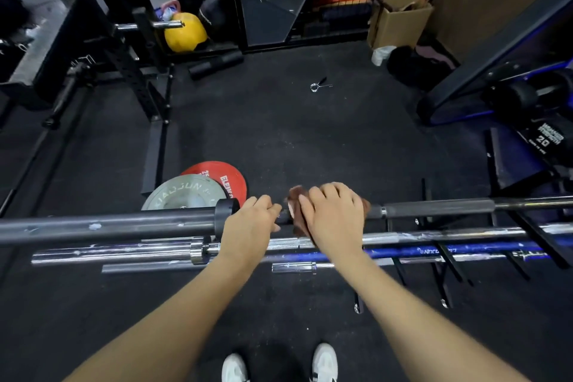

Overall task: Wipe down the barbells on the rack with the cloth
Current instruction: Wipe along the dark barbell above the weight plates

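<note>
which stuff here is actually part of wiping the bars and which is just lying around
Part of the job:
- brown cloth under the right hand
- top dark bar, held by the left hand
- chrome bar and blue bar below

Just lying around:
- red plate, grey plate
- spring clip
- yellow ball
- cardboard box

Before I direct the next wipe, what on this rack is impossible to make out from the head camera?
- Top barbell under the brown cloth: covered by cloth and right hand.
- Bar ends: cut off by the left and right frame edges.
- Blue bar lettering: blurred.
- Lower bars' middle stretch: hidden by both forearms.
- Left hand: fingertips curl behind the bar, so grip unclear.
</note>
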Available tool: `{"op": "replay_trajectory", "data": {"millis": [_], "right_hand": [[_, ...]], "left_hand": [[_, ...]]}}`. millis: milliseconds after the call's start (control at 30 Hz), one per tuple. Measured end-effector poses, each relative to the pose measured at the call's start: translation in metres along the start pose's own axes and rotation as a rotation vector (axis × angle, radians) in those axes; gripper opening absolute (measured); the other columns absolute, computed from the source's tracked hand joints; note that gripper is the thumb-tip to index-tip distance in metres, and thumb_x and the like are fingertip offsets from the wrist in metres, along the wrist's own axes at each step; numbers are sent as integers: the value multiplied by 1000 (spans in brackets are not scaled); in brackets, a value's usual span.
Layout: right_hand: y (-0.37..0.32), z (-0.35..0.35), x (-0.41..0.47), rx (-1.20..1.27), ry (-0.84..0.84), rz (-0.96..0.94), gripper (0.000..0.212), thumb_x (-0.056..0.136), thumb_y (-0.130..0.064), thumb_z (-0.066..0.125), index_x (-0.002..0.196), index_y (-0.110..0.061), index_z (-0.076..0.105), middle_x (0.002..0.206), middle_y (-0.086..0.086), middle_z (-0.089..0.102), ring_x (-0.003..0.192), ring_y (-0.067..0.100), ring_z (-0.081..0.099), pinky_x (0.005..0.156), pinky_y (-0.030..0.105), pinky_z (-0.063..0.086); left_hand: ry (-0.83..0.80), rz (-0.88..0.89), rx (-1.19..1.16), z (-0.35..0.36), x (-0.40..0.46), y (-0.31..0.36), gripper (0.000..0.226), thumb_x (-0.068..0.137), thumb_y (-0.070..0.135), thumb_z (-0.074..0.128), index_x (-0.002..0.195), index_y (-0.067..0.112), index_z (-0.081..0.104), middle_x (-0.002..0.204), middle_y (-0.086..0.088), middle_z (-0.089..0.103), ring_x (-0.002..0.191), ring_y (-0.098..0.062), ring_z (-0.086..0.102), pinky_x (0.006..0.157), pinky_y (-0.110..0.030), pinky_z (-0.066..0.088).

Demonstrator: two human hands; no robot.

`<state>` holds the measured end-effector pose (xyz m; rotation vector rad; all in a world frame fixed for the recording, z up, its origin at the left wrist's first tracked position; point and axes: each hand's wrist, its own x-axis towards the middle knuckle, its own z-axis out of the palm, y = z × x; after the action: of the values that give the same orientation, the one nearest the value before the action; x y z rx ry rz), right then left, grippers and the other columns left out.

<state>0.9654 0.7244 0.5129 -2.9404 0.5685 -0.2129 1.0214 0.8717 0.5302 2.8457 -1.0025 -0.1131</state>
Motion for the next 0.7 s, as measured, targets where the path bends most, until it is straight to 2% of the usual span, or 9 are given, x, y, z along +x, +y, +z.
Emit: {"op": "replay_trajectory", "data": {"millis": [100,167,233,400,433,500,567,633,700], "right_hand": [[12,19,-28,20,195,-108,35,93,-42,41,107,-22,67,111,5,62,116,31,52,98,46,35],[8,12,-10,-52,166,-66,34,94,-43,40,92,-23,67,94,2,64,100,28,57,82,43,40],[-3,0,13,-135,16,-11,38,96,-41,34,87,-22,66,85,1,66,90,27,57,71,37,38],[-12,-18,57,147,-472,265,37,95,-35,33,103,-18,65,109,7,67,101,30,60,74,34,36],[-12,-19,53,143,-439,252,37,96,-36,34,102,-18,65,107,6,67,99,30,60,73,34,36],[-7,-10,27,27,-120,100,37,97,-39,34,96,-20,65,97,5,66,97,31,59,75,37,39],[6,8,-9,34,144,-73,32,95,-41,39,101,-21,64,103,4,61,109,30,55,89,45,42],[16,20,-28,51,208,-136,31,94,-42,42,110,-24,61,114,6,55,119,31,48,98,47,37],[12,16,-16,-3,166,-70,31,95,-45,39,100,-25,62,103,5,58,105,29,54,86,44,40]], "left_hand": [[5,-19,-24,0,0,3,37,97,23,49,133,19,51,113,1,52,108,-15,47,69,-30,48],[1,-12,-15,3,2,3,38,97,22,49,134,18,50,114,1,51,108,-15,47,74,-30,51],[11,-18,1,5,4,3,37,97,23,49,134,19,49,114,2,51,108,-15,47,75,-29,50],[-14,5,-1,4,3,-2,40,98,28,46,138,22,45,118,4,50,111,-13,45,70,-26,43],[-32,8,-3,2,3,-2,41,99,29,46,139,23,43,119,5,49,111,-13,44,71,-26,43],[-42,0,-8,0,3,-3,42,98,28,48,139,23,45,118,5,49,111,-13,44,71,-27,43],[-14,-30,-40,1,5,-3,39,95,23,53,134,22,51,112,3,52,107,-14,46,68,-29,44],[28,-16,-57,1,4,-1,34,85,19,68,119,19,64,98,2,57,94,-16,53,58,-29,45],[60,46,-23,4,4,-3,35,61,17,87,93,16,74,76,3,58,72,-15,57,41,-25,41]]}}
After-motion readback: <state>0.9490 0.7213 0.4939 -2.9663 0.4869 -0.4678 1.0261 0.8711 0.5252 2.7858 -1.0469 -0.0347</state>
